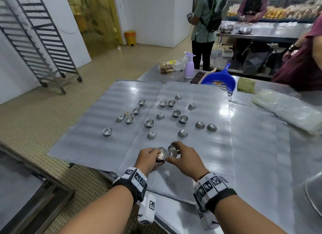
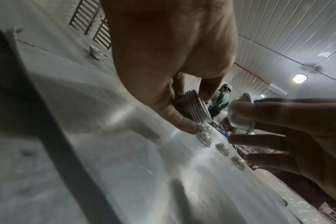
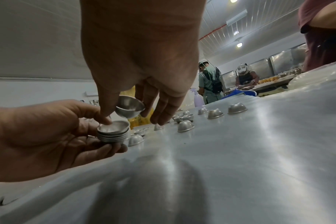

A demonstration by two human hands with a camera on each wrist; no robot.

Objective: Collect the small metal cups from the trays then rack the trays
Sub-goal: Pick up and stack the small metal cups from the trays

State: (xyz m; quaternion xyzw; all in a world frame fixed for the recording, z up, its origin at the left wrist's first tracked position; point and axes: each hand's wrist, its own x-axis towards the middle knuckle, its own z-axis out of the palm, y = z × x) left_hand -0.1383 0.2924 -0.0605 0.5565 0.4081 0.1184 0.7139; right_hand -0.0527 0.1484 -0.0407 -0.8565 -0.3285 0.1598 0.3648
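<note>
Two flat grey trays lie side by side on the steel table, the left tray [image 1: 97, 143] overhanging the table edge and the right tray [image 1: 214, 150] beside it. Several small metal cups [image 1: 149, 123] are scattered over both, some upright, some upturned. My left hand [image 1: 148, 158] grips a nested stack of cups [image 3: 113, 131] just above the right tray's near edge. My right hand [image 1: 181, 155] pinches a single cup [image 3: 129, 108], tilted, just above and right of the stack [image 2: 197, 108].
Two wheeled tray racks [image 1: 43, 42] stand on the floor at far left. Behind the trays sit a purple spray bottle [image 1: 189, 66], a blue dustpan [image 1: 219, 78] and a bagged item [image 1: 169, 66]. A plastic-wrapped roll [image 1: 285, 110] lies right. People stand at the back and right.
</note>
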